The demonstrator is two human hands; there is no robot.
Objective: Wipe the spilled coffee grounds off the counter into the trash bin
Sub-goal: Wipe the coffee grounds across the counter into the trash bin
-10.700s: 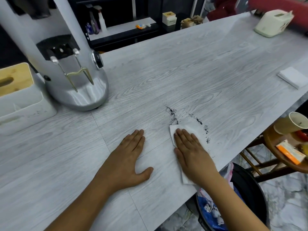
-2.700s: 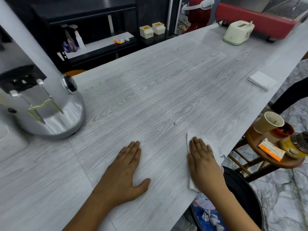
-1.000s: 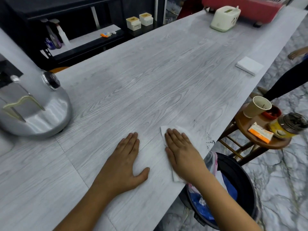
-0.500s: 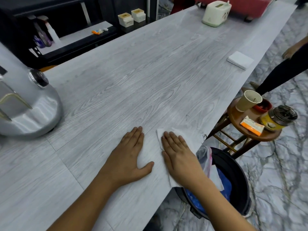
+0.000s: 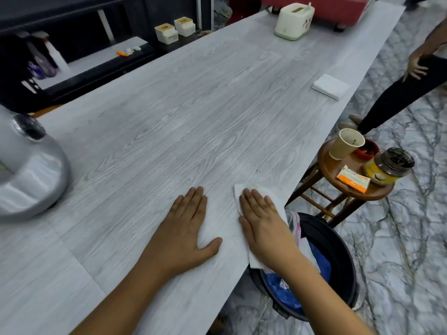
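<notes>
Since half a second ago the right hand [image 5: 264, 226], flat on the white tissue [image 5: 273, 193], has pushed it to the counter [image 5: 193, 112] edge at lower right, above the trash bin [image 5: 338, 257]; the left hand [image 5: 186, 233] rests flat and empty. This looks like the final sweep: few grounds [image 5: 257, 170] show, just beyond the tissue, so next it must go off the edge into the bin.

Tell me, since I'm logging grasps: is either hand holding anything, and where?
Nothing is gripped. The right hand presses flat on the middle of the white tissue; the left hand lies flat on the counter.
</notes>
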